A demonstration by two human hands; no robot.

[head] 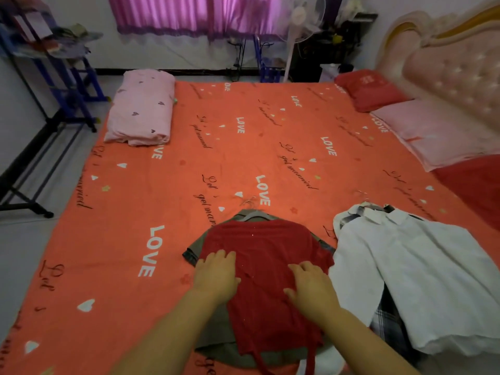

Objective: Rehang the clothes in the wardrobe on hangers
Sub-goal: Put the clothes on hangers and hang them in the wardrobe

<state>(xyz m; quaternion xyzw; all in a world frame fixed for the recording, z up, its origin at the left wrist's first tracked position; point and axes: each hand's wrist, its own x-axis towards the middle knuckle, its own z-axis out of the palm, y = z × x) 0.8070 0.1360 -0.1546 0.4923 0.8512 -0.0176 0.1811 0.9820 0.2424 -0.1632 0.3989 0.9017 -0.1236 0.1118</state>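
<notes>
A red garment (265, 247) lies flat on the bed, spread over an olive-grey garment (216, 328) whose hanger (253, 211) pokes out at the top. My left hand (216, 274) rests flat on the red garment's left side, fingers spread. My right hand (311, 286) lies flat on its right side, fingers apart. To the right lies a white shirt (422, 274) on a hanger (364, 198), over a plaid garment (387, 323).
The bed has an orange-red sheet (189, 163) printed with "LOVE". A pink pillow (143, 109) lies at the far left, a red pillow (370, 89) and pink pillows by the padded headboard (454, 69) at right. A blue rack (73, 85) stands left; a fan (300, 20) stands behind.
</notes>
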